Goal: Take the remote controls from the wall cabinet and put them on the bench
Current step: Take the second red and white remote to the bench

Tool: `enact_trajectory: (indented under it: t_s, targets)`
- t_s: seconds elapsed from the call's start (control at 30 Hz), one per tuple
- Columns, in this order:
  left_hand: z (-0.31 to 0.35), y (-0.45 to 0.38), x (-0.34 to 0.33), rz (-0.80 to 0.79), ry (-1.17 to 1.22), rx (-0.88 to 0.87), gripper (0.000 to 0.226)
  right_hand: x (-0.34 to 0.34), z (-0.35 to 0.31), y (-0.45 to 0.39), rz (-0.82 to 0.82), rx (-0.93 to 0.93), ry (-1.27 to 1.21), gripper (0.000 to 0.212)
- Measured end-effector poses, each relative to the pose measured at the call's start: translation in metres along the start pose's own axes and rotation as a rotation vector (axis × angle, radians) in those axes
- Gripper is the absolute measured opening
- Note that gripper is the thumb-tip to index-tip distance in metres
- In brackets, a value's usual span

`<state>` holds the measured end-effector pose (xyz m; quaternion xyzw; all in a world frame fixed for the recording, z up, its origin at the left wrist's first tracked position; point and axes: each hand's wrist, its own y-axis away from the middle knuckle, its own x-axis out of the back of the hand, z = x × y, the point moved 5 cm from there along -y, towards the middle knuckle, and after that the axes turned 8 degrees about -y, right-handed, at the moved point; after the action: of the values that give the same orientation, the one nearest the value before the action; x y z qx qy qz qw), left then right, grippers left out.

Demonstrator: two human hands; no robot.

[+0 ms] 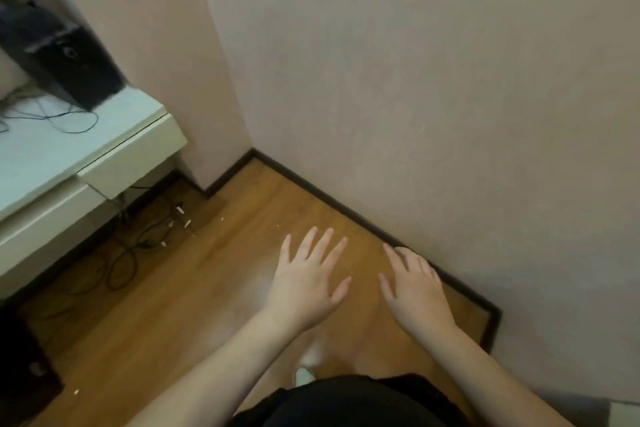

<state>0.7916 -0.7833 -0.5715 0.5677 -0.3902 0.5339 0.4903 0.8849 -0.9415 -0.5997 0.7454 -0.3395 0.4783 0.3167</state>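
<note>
My left hand (306,282) is stretched out palm down over the wooden floor, fingers spread, holding nothing. My right hand (414,288) hovers beside it nearer the wall, fingers apart and empty too. No remote controls, wall cabinet or bench show in the head view.
A pale pink wall (433,97) fills the right and back, with a dark skirting board (346,208) at its foot. A white low cabinet (86,156) stands at left with a black speaker (59,52) and thin cables on it. More cables (138,243) lie on the wooden floor (194,288).
</note>
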Motion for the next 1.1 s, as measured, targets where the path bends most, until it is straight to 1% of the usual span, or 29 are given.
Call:
enact_trajectory:
  t_s: [0.13, 0.33, 0.47, 0.63, 0.7, 0.87, 1.0, 1.1]
  targets:
    - [-0.061, 0.020, -0.004, 0.036, -0.002, 0.178, 0.065, -0.009, -0.059, -0.027, -0.017, 0.113, 0.078, 0.057]
    - [-0.123, 0.052, 0.002, 0.081, 0.013, 0.412, 0.065, -0.026, -0.139, -0.065, -0.062, 0.334, 0.139, 0.054]
    - [-0.156, 0.072, -0.001, 0.052, 0.020, 0.574, 0.065, -0.040, -0.194, -0.087, -0.112, 0.507, 0.113, 0.052]
    - [-0.196, 0.088, 0.001, 0.012, -0.005, 0.791, 0.068, -0.055, -0.261, -0.111, -0.217, 0.740, 0.080, 0.055]
    - [-0.210, 0.095, 0.008, 0.022, -0.012, 0.872, 0.068, -0.059, -0.286, -0.122, -0.263, 0.825, 0.062, 0.055]
    - [-0.238, 0.121, 0.010, -0.016, 0.001, 1.041, 0.067, -0.073, -0.335, -0.132, -0.370, 0.995, 0.048, 0.055]
    - [-0.244, 0.148, 0.008, -0.027, 0.052, 1.167, 0.067, -0.086, -0.371, -0.119, -0.459, 1.097, 0.044, 0.059]
    - [-0.248, 0.168, 0.008, 0.021, 0.094, 1.236, 0.065, -0.093, -0.394, -0.102, -0.507, 1.177, 0.072, 0.059]
